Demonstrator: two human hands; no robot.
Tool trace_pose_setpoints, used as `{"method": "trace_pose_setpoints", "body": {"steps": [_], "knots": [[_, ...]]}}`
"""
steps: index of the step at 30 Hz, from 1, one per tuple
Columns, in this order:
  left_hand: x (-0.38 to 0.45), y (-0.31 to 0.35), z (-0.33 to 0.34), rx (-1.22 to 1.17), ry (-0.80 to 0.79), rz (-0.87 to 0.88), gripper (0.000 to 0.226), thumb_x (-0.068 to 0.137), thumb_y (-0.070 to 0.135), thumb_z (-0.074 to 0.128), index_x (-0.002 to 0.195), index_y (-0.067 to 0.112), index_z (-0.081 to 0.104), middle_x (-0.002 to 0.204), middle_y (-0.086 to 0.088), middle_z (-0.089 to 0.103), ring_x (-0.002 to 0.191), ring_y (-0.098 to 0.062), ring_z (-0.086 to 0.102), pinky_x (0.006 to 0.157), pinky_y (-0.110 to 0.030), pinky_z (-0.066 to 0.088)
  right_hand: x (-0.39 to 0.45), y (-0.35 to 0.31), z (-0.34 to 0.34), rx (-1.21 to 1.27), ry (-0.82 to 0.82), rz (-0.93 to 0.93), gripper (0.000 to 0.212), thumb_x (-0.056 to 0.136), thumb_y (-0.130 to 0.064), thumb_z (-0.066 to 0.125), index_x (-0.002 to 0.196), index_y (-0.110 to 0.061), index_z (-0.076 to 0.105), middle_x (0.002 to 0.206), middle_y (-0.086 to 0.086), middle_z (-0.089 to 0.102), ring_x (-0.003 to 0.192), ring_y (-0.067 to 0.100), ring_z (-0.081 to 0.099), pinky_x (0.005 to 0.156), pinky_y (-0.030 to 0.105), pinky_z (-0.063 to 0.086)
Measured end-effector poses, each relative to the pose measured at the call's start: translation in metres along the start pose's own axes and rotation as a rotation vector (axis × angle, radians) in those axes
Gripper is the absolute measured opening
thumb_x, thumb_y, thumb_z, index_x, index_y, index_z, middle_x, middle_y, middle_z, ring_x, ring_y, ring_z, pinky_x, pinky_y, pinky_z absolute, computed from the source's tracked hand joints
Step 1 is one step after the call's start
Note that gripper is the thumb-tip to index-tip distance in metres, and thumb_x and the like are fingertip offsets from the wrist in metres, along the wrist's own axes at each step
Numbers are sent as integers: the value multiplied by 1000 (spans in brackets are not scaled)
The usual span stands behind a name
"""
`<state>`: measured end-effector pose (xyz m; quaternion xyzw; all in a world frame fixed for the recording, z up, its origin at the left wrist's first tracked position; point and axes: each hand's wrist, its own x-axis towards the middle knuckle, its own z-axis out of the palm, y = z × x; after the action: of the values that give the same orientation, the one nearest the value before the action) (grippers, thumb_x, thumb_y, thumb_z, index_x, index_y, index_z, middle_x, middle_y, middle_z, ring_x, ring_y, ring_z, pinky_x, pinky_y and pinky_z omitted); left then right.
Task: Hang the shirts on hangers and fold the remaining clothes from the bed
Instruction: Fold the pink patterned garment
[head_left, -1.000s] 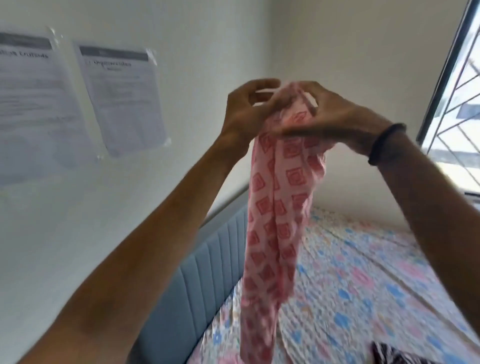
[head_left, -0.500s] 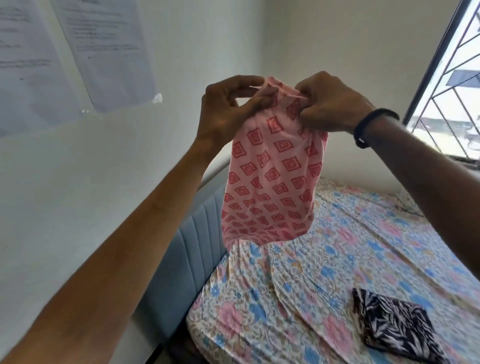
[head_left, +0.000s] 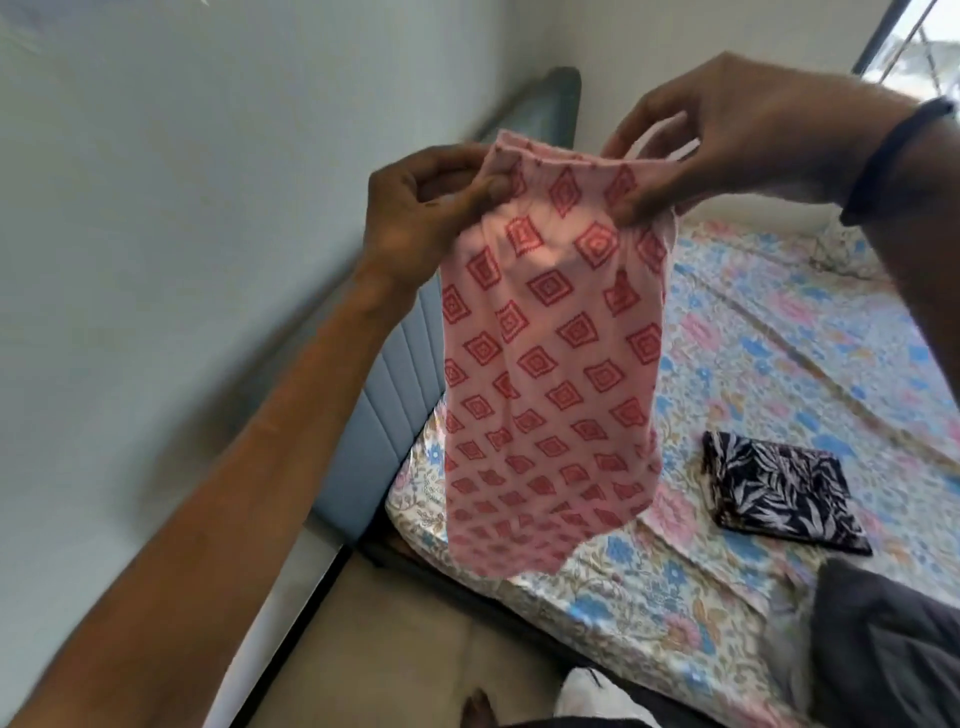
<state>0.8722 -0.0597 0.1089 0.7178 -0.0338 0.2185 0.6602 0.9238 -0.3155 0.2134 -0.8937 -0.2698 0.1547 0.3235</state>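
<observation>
Floral-sheeted bed (head_left: 779, 364) against a pale wall, blue headboard (head_left: 400, 374).
Two hands, left hand (head_left: 415, 208) and right hand (head_left: 727, 130), apart, each pinch one pink garment (head_left: 550, 364); one folded black leaf-print cloth (head_left: 779, 488) lies on the sheet.

I hold a pink patterned garment (head_left: 550, 338) up by its top edge, left hand (head_left: 415, 213) and right hand (head_left: 727, 130) pinching either corner, above the floral bed (head_left: 779, 338) where a folded dark leaf-print cloth (head_left: 779, 493) lies.

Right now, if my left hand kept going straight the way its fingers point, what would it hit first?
Your left hand points rightward along the pink patterned garment it already pinches; beyond that, probably your right hand at the other corner, though depth is unclear.
</observation>
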Motion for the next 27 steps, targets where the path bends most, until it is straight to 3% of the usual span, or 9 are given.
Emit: {"method": "trace_pose_setpoints", "body": {"steps": [2,6,8,13,17,19,22,25,27], "knots": [[11,-32,11,0,-11,-81,31,80,17,88,108,10,76,99,-7,80,90,-22,77,80,-34,62,23,35,5,129,-29,73,44,74,-18,88,115,-17,70,92,3,80,86,11,77,67,19,59],[42,-132,41,24,14,-260,30,80,17,88,107,10,77,98,-8,79,87,-13,74,76,-25,59,92,138,35,373,1,207,54,70,-8,90,120,-6,69,103,24,76,98,29,77,78,34,65],[57,-195,58,62,43,-353,32,80,18,88,108,7,77,98,-6,79,87,-9,74,75,-22,58,135,196,62,454,40,290,57,70,-9,90,122,-3,67,105,25,73,97,30,76,74,31,65],[94,-372,105,141,175,-575,33,80,34,88,102,10,79,92,0,79,86,-7,75,81,-25,61,241,342,145,539,115,483,49,73,-8,93,115,-1,70,108,18,71,92,25,76,74,33,65],[121,-501,130,207,282,-665,20,83,22,86,97,10,78,84,2,76,73,-2,69,72,-15,55,330,444,202,519,168,526,27,79,-11,89,100,-6,72,85,9,69,60,5,69,70,26,61],[127,-557,136,261,302,-746,16,84,13,83,98,7,77,83,1,75,72,-3,68,71,-15,54,358,484,236,471,135,576,19,84,-15,84,86,-18,65,81,-2,64,56,-3,62,70,19,58],[121,-628,141,375,275,-845,40,82,22,82,119,10,73,93,6,73,85,-10,69,79,-21,57,368,539,291,391,210,600,27,89,-28,77,93,-26,50,98,-4,57,76,-5,53,72,-1,42],[53,-670,137,636,128,-1017,65,82,50,76,136,20,55,126,-2,63,108,-17,60,90,-27,52,340,559,360,273,340,616,31,86,-39,69,107,-23,53,113,4,57,101,11,52,83,1,31],[-24,-669,133,718,150,-1138,65,79,54,72,130,17,57,125,-6,62,110,-19,59,89,-31,56,287,558,416,302,385,701,42,89,-35,68,121,-9,60,121,8,58,110,17,51,91,5,33]]}}
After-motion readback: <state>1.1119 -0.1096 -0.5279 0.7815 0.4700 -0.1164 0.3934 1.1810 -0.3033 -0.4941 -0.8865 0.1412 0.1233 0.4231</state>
